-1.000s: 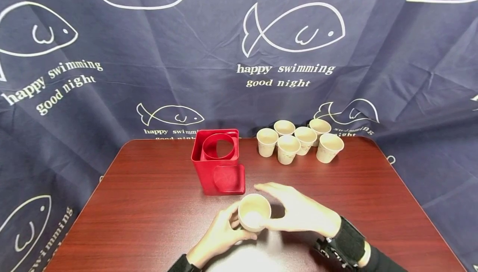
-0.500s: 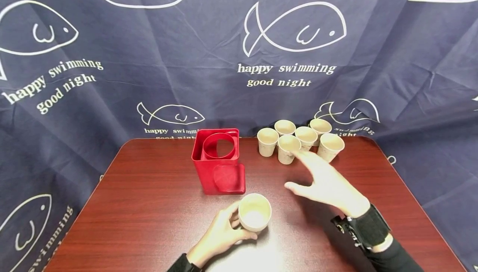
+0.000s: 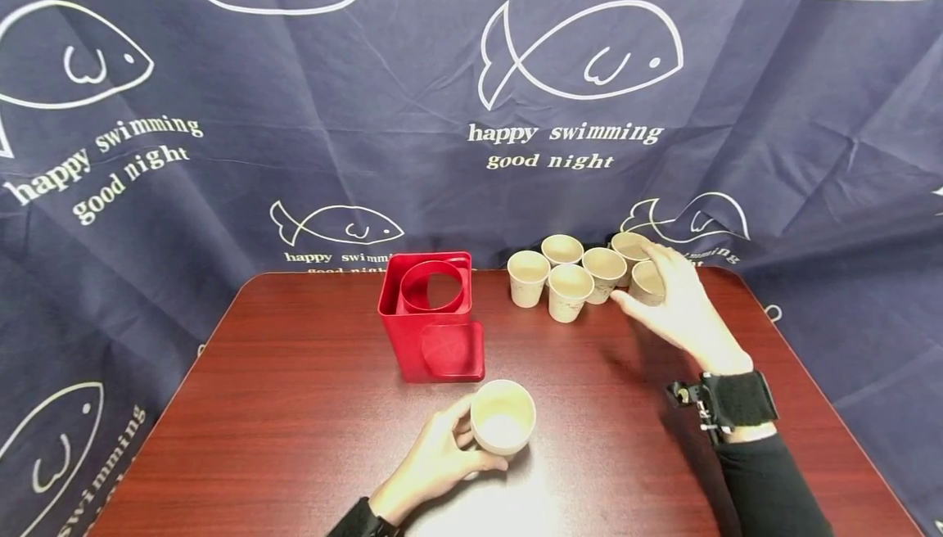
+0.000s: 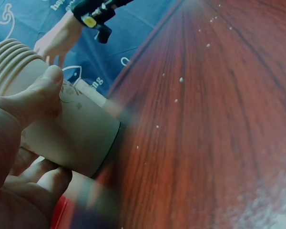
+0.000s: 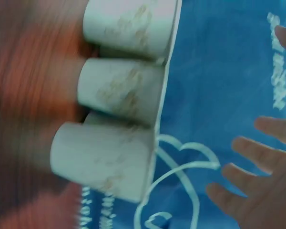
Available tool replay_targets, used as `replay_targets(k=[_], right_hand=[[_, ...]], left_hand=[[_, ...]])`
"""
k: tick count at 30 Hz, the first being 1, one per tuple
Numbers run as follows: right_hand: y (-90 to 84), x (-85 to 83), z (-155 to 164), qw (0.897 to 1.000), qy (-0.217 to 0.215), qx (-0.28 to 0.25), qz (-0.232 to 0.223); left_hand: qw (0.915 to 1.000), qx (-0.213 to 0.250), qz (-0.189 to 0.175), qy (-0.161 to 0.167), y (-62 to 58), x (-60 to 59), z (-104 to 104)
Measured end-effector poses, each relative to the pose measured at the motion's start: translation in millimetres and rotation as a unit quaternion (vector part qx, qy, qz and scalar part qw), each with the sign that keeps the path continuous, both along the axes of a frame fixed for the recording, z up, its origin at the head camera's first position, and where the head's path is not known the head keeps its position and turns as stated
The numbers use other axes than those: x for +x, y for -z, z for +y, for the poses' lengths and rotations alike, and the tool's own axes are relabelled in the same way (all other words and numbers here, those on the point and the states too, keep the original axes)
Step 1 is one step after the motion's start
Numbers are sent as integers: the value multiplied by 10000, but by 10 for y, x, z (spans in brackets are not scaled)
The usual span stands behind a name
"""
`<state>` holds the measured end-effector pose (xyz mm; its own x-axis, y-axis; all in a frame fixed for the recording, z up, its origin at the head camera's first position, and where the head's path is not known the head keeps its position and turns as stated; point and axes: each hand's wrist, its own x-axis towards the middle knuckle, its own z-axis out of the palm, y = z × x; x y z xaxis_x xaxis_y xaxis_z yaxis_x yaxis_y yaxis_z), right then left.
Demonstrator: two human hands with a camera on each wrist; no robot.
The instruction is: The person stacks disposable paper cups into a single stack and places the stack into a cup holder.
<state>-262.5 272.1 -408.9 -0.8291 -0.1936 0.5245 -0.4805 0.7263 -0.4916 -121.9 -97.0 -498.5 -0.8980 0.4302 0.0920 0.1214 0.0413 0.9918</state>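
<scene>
My left hand grips a stack of nested paper cups near the front middle of the table, mouths up. In the left wrist view the stacked rims of the paper cups show, with the thumb on one side and the fingers beneath. My right hand is spread over the rightmost paper cup at the back right, covering part of it. Its fingers are apart in the right wrist view, short of the rims of the paper cups, and hold nothing.
Several more paper cups stand upright in a cluster left of the right hand. A red square container with a round ring inside its top stands at the back middle. A fish-print curtain hangs behind the table.
My right hand has left the cup stack and moved right and back to the rightmost paper cup. My left hand and its stack have stayed in place.
</scene>
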Motion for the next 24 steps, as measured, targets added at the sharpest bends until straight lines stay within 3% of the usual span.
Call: replay_targets(k=[7,12,18,24], right_hand=[[243,-242,277,9922,950,-336,-737],[387,-327,349,9781,1424,-413,-1462],[487,-358,368,9618,1635,-385,-2161],[517,-340,381,9609,1699,-408,-2149]], left_hand=[[10000,-29,32,0,14,-10,-6],[10000,-42,84,1,18,-14,-4],[9999,2,92,46,12,-12,-2],[9999,8,110,49,7,-12,-2]])
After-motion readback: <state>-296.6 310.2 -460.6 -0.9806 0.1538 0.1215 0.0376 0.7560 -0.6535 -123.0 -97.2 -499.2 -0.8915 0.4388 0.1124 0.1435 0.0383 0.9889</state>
